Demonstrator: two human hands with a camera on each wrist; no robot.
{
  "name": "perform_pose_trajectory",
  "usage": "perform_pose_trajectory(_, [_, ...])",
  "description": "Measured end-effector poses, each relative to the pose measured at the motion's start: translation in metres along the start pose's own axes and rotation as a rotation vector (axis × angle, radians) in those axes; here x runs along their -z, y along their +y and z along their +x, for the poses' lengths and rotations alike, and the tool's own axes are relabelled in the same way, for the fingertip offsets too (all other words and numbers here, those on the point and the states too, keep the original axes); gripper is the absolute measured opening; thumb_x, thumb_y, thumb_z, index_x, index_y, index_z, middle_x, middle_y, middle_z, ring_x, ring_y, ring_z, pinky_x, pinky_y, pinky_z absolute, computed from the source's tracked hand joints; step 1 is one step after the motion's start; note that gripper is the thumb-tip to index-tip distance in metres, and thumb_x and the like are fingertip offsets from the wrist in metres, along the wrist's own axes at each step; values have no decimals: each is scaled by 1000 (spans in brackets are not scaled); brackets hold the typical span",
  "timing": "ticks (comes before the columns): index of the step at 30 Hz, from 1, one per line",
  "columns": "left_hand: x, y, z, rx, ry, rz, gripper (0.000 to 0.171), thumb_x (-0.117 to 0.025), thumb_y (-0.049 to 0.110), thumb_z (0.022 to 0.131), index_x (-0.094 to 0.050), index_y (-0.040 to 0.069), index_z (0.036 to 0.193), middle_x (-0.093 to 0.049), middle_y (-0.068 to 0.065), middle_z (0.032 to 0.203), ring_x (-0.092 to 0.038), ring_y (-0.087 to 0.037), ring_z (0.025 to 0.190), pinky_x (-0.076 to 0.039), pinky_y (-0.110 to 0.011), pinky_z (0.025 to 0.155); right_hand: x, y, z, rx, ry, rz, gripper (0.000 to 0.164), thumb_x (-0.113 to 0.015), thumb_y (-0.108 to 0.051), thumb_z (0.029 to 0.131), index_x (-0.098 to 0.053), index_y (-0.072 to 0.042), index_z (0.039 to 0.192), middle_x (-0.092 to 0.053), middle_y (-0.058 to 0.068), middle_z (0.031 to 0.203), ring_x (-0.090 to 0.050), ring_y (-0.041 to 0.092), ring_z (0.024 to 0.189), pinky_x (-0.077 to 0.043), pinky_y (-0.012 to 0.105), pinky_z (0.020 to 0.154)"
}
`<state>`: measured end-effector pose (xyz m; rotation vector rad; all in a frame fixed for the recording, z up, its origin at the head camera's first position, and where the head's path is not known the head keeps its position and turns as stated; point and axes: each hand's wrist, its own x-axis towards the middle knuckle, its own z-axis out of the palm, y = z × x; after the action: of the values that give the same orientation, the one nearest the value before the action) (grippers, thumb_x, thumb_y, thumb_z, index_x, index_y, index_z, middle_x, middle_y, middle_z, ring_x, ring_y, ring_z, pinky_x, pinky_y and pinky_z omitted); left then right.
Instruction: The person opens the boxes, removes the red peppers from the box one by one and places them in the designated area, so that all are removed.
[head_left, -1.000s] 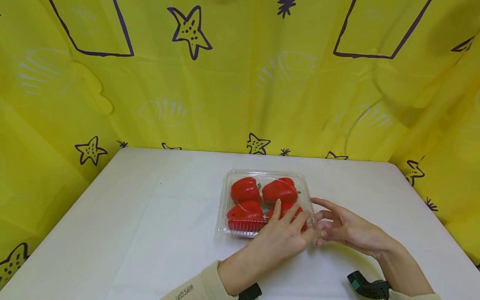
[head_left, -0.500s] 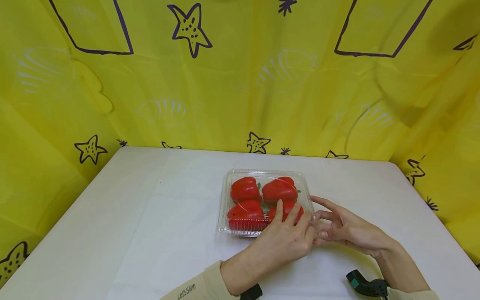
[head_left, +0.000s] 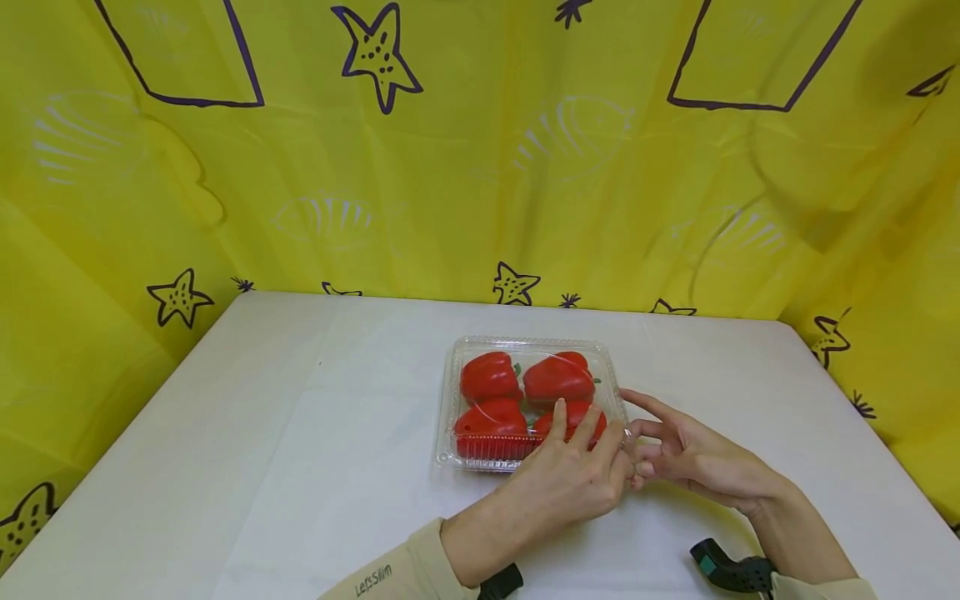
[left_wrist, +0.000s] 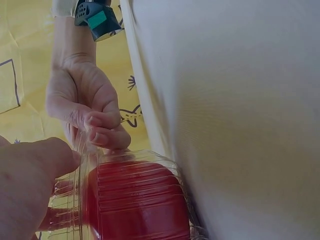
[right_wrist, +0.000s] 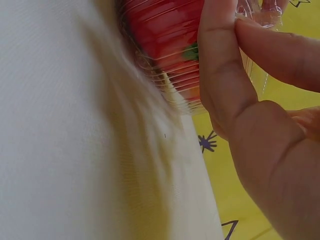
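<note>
A clear plastic clamshell box [head_left: 450, 392] lies on the white table with several red bell peppers [head_left: 491, 377] inside, its lid down over them. My left hand [head_left: 566, 479] rests on the lid's near right part, fingers spread and fairly straight over one pepper. In the left wrist view, the left thumb [left_wrist: 62, 156] touches the box's rim. My right hand [head_left: 697, 458] is at the box's right side. Its thumb and a finger pinch the rim near the front right corner, as the right wrist view shows. The near right pepper is partly hidden by the left hand.
The white table [head_left: 337, 450] extends around the box. Yellow cloth [head_left: 450, 167] with drawn starfish and fish hangs behind and at both sides. A black wrist camera [head_left: 731, 571] sits at the right wrist, and another [head_left: 501, 581] shows below the left wrist.
Since a second ago, the left hand's fingers and knuckles have shifted slightly right toward the corner. The right hand stays at the same corner; the box has barely moved.
</note>
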<state>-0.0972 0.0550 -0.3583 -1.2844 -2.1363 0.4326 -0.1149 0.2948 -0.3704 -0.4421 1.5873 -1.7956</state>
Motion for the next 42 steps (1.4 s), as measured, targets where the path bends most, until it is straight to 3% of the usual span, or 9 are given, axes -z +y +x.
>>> perform_pose_trajectory(14, [-4, 3, 0, 51, 47, 5, 18, -51, 24, 101, -67, 18, 107, -67, 0, 121, -66, -25, 119, -56, -52, 93, -2, -2, 0, -3, 0, -34, 91, -56, 7, 93, 1, -20, 159, -49, 6, 122, -63, 15, 95, -57, 28, 89])
perform_pose_trajectory(20, [-2, 6, 1, 131, 54, -103, 25, -56, 27, 101, -67, 20, 122, -65, -2, 119, -65, -26, 120, -54, -56, 95, 0, -2, -1, 11, -20, -31, 89, -54, 8, 93, 0, -20, 158, -48, 7, 124, -63, 14, 98, -56, 29, 90])
perform_pose_trajectory(26, [-1, 8, 3, 181, 59, -176, 24, -63, 34, 97, -67, 25, 119, -64, -2, 118, -63, -27, 121, -52, -58, 96, -1, -1, -1, 15, -13, -43, 89, -54, 8, 93, -1, -19, 158, -48, 8, 122, -64, 14, 97, -56, 30, 90])
perform_pose_trajectory(34, [-3, 11, 3, 227, 93, -173, 24, -67, 31, 94, -67, 26, 118, -65, -2, 120, -63, -24, 121, -53, -56, 97, -2, -2, 1, 39, -31, -55, 88, -53, 10, 93, 0, -16, 158, -51, 5, 118, -65, 15, 96, -57, 31, 91])
perform_pose_trajectory(42, [-4, 14, 5, 202, 93, -129, 23, -59, 34, 99, -69, 19, 114, -67, -1, 112, -65, -27, 118, -53, -59, 93, -5, -4, 0, 26, 14, -90, 90, -56, 7, 92, 2, -11, 158, -52, 5, 116, -64, 15, 96, -58, 30, 90])
